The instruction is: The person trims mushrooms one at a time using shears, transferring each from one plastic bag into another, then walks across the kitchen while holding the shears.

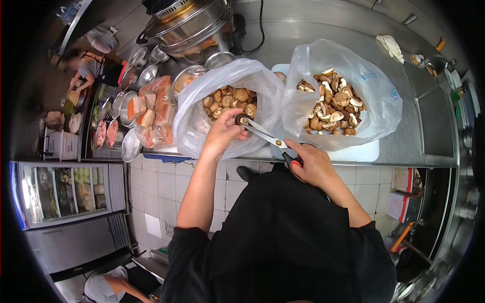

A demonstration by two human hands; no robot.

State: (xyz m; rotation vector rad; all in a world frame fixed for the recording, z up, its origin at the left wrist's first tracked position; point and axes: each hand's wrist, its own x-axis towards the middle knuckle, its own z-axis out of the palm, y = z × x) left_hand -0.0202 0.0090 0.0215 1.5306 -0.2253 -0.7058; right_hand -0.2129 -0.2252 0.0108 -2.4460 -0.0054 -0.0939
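Note:
Between finger and thumb, my left hand point(226, 132) holds a mushroom point(243, 119) over the front of the left plastic bag point(194, 101). My right hand point(314, 164) grips the black and orange handles of metal scissors point(268, 136), whose blades point left and reach the mushroom. Whole brown mushrooms point(222, 99) lie inside the left bag. In the right plastic bag point(386, 108) are mushrooms point(336, 103), several showing white cut faces. Under the right bag is a white board point(364, 152).
Metal bowls point(148, 75) and bagged pink meat point(160, 96) stand at left, behind them a large steel appliance point(189, 25). A cloth point(390, 48) lies at back right. One person point(91, 68) is at upper left, another point(108, 285) at lower left.

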